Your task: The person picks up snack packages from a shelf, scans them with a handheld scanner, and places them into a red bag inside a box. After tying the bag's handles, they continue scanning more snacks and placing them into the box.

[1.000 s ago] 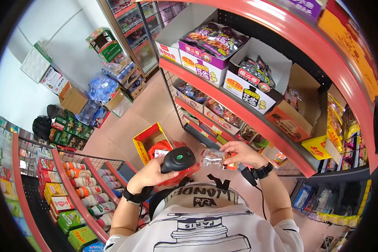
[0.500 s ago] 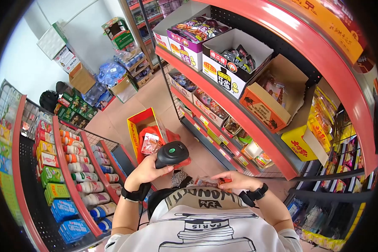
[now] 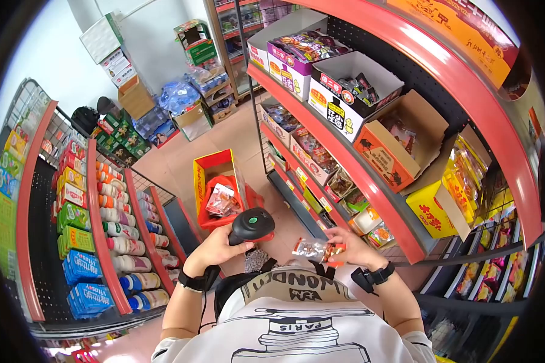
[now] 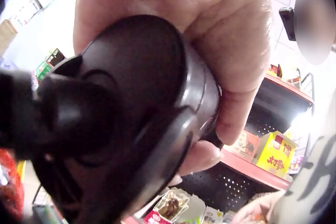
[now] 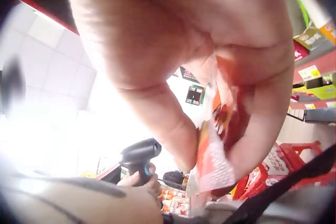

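Note:
My left hand [image 3: 215, 249] grips a black handheld barcode scanner [image 3: 252, 225], its green-marked head turned up, over the aisle floor. Across from it, my right hand [image 3: 354, 249] pinches a small snack packet [image 3: 312, 248], part clear film and part red, in front of the shirt. In the right wrist view the packet [image 5: 212, 163] is creased between thumb and fingers, and the scanner stands some way off from it. The left wrist view shows fingers wrapped around the scanner's handle [image 4: 134, 61]; much of the scanner there is dark and close.
Ahead, a red stool [image 3: 257, 196] bears more packets [image 3: 223, 201], beside a yellow-and-red carton [image 3: 198, 187]. Snack boxes [image 3: 333, 109] line the red-edged shelf at right. Bottles [image 3: 127, 245] and small cartons [image 3: 91, 266] fill the left shelf. Boxes [image 3: 136, 97] are stacked by the far wall.
The right hand first held the packet near the scanner, dipped it toward the shirt, then lifted it slightly again. The left hand keeps the scanner at nearly the same spot; the head view has shifted.

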The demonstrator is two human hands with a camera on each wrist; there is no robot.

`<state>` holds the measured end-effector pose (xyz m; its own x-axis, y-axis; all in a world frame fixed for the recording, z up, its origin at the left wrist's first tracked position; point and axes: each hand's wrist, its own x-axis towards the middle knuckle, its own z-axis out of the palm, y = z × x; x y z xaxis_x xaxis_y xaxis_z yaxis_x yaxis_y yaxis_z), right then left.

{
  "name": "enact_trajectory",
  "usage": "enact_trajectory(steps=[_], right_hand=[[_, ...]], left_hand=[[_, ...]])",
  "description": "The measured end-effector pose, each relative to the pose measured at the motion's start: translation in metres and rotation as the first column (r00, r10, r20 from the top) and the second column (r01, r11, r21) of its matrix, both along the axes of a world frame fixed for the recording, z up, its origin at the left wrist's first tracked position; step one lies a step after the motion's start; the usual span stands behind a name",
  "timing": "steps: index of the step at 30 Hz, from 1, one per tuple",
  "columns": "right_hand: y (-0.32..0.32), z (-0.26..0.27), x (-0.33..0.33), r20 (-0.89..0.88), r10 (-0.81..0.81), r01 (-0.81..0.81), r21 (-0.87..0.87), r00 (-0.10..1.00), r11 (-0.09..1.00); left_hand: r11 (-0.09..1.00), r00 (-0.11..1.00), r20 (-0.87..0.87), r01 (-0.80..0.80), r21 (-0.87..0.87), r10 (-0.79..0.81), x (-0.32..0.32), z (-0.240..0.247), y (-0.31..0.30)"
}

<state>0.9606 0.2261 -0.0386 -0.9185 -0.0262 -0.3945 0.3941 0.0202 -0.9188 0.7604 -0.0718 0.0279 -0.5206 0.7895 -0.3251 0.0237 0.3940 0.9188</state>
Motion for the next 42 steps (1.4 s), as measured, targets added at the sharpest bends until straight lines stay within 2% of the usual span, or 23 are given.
enact_trajectory(steps=[2,3,6,9,10,11,13,17,24,28,30,33,42], right_hand=[[0.002,0.005,-0.008,-0.056,-0.084,0.093,0.190,0.995,0.977],[0.004,0.004,-0.013,-0.054,-0.078,0.087,0.187,0.996,0.978],[0.006,0.010,-0.028,-0.005,-0.215,0.215,0.009,0.977,0.977],[0.005,0.020,-0.039,0.028,-0.305,0.306,-0.083,0.952,0.948],[0.001,0.023,-0.041,-0.041,-0.361,0.356,-0.096,0.932,0.930],[0.002,0.022,-0.042,-0.037,-0.363,0.358,-0.093,0.931,0.929],[0.005,0.014,-0.044,-0.182,-0.374,0.385,0.030,0.909,0.922],[0.010,0.018,-0.045,-0.113,-0.331,0.330,-0.030,0.937,0.943],[0.005,0.040,-0.052,-0.012,-0.467,0.456,-0.197,0.884,0.868],[0.014,0.034,-0.056,-0.046,-0.455,0.437,-0.211,0.889,0.874],[0.019,0.036,-0.058,-0.036,-0.388,0.378,-0.157,0.921,0.912],[0.018,0.041,-0.062,-0.100,-0.400,0.388,-0.120,0.911,0.914],[0.000,0.071,-0.079,-0.083,-0.368,0.354,-0.147,0.926,0.924]], left_hand=[[0.999,0.998,-0.060,-0.003,0.040,0.006,0.005,-0.011,-0.003],[0.999,0.998,-0.059,-0.010,0.037,0.012,0.007,-0.011,-0.004],[0.999,0.995,-0.090,0.036,0.003,-0.035,0.012,-0.011,-0.005],[0.998,0.995,-0.088,0.051,-0.027,-0.054,0.014,-0.012,-0.005],[0.999,0.996,-0.076,0.051,-0.006,-0.051,0.015,-0.012,-0.004],[0.999,0.997,-0.062,0.050,0.016,-0.049,0.016,-0.011,-0.004],[0.998,0.997,-0.048,0.054,0.019,-0.053,0.018,-0.009,-0.002],[0.998,0.998,-0.024,0.057,-0.007,-0.057,0.017,-0.023,-0.002],[0.996,0.996,-0.013,0.083,0.031,-0.083,0.015,-0.016,0.003],[0.992,0.992,-0.047,0.119,0.041,-0.117,0.002,-0.021,0.005],[0.990,0.993,0.010,0.120,0.075,-0.121,-0.006,-0.031,0.005],[0.981,0.990,0.087,0.094,0.168,-0.110,-0.014,-0.030,0.010],[0.972,0.970,0.078,0.227,0.060,-0.231,-0.044,0.005,0.000]])
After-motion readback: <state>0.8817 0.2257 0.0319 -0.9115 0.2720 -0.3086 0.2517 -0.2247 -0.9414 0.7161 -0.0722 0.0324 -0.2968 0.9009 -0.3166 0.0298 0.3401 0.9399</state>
